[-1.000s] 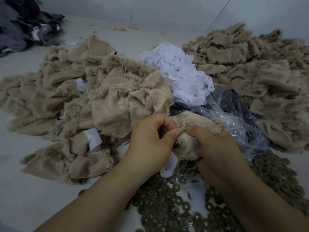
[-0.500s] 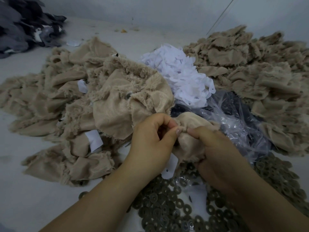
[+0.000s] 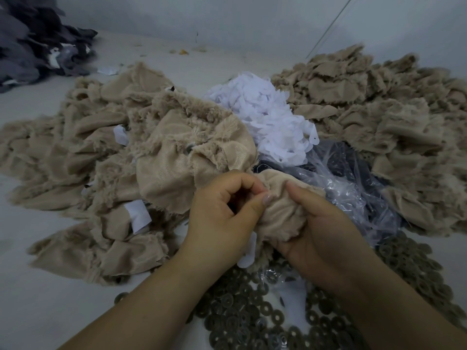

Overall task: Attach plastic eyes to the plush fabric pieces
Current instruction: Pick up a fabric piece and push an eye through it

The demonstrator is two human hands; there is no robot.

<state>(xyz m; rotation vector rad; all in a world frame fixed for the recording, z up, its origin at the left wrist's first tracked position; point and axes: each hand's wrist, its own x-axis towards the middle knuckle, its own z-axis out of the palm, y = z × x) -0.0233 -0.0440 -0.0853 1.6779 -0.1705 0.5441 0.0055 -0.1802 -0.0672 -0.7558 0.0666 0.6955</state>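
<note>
Beige plush piles (image 3: 141,157) around hands (image 3: 267,218)

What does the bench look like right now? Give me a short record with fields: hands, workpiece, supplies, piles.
left hand: fingers pinch the edge of the beige plush piece
right hand: grips the same piece from the right
eye: hidden, cannot tell if seated
washers: dark rings spread in front, under the forearms
white tags: heap behind the hands
plastic bag: right of the hands, dark contents
plush piles: left pile, right pile

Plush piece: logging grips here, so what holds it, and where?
Both hands: left hand pinches its top edge, right hand grips the plush piece from beneath.
</note>
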